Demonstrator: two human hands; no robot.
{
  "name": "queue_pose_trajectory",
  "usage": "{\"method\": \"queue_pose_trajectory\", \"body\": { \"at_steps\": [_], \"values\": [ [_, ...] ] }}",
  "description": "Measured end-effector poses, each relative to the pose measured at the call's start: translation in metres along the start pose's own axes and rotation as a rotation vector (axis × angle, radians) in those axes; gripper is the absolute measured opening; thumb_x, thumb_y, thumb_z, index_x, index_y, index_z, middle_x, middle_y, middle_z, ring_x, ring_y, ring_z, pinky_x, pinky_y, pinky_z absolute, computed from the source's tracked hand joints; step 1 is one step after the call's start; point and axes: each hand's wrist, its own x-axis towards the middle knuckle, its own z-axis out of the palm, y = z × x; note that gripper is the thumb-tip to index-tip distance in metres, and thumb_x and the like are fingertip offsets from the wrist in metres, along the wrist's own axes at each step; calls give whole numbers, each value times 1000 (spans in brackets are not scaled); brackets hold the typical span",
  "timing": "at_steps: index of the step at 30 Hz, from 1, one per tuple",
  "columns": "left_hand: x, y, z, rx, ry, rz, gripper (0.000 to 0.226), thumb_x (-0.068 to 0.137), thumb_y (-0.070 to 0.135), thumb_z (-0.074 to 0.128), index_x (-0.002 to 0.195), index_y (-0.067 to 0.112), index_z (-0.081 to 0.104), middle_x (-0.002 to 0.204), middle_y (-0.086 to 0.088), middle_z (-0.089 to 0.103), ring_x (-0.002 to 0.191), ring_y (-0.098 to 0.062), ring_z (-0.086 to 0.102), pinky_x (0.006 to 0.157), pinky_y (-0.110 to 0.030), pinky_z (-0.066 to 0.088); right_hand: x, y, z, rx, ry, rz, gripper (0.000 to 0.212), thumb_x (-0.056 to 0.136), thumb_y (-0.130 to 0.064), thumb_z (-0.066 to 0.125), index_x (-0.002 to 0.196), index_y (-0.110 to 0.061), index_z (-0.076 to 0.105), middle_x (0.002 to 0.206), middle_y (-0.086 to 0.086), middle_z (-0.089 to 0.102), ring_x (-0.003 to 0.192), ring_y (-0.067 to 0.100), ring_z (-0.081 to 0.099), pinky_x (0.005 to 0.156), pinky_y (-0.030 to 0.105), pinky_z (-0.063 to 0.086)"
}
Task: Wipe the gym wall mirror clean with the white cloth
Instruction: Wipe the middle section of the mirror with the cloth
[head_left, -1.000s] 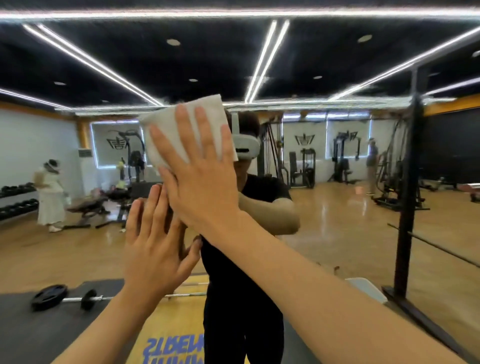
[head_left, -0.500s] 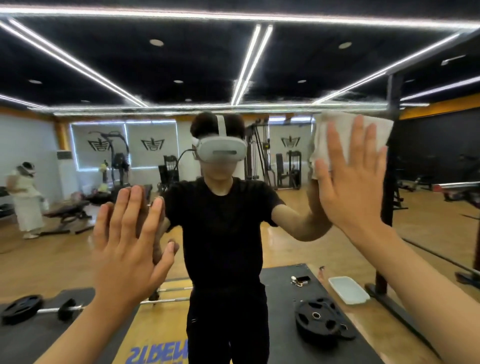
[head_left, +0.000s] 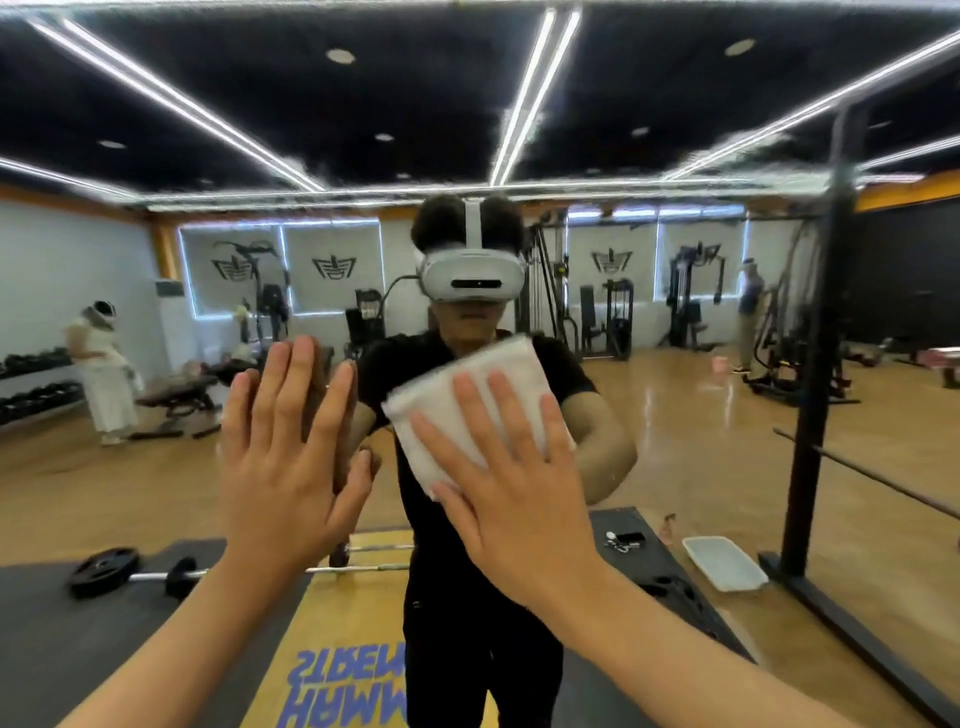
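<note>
The right hand (head_left: 511, 499) lies flat, fingers straight and spread, pressing a folded white terry cloth (head_left: 467, 384) against the large gym wall mirror (head_left: 675, 415). The cloth sits just right of centre, over the reflected black shirt. At 9 o'clock from the cloth, the left hand (head_left: 283, 467) is released, its palm flat on the glass and gripping nothing. The mirror reflects a black-plated steel barbell (head_left: 156, 574) at 8 o'clock, a shallow white plastic tray (head_left: 724, 563) at 4 o'clock and a black metal upright post (head_left: 821, 364) at 3 o'clock.
</note>
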Motion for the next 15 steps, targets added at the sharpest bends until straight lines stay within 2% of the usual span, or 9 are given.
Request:
{"method": "queue_pose_trajectory", "body": {
  "at_steps": [3,5,10,13,15],
  "values": [
    [0,2,1,-4,1,-1,71,99,39,47,162,8,36,170,-25,24,160,-40,22,129,-57,14,-42,22,-1,-47,-71,-130,59,110,-47,34,167,-37,21,176,6,11,163,31,6,127,61,12],
    [0,2,2,-15,4,-7,70,98,39,48,160,8,39,171,-24,24,160,-40,22,128,-60,18,-9,40,-10,-36,-42,-138,60,110,-48,39,167,-37,22,176,6,12,163,31,7,128,60,11],
    [0,2,2,-33,-7,-20,68,99,39,47,159,8,40,170,-24,24,159,-40,22,127,-62,20,130,48,-39,-3,149,227,61,113,-51,26,169,-30,13,176,15,1,162,36,-2,128,62,0],
    [0,0,2,-38,-10,-18,66,102,41,45,160,10,38,171,-23,23,160,-39,22,128,-60,19,90,10,-18,35,154,290,60,113,-50,24,169,-31,11,176,13,-1,162,35,-4,129,61,-1],
    [-1,-2,3,-35,0,-12,65,105,43,42,160,10,38,171,-22,23,160,-38,22,128,-60,19,16,-23,7,57,73,211,58,113,-49,27,168,-33,18,176,11,4,162,35,4,129,60,2]
  ]
}}
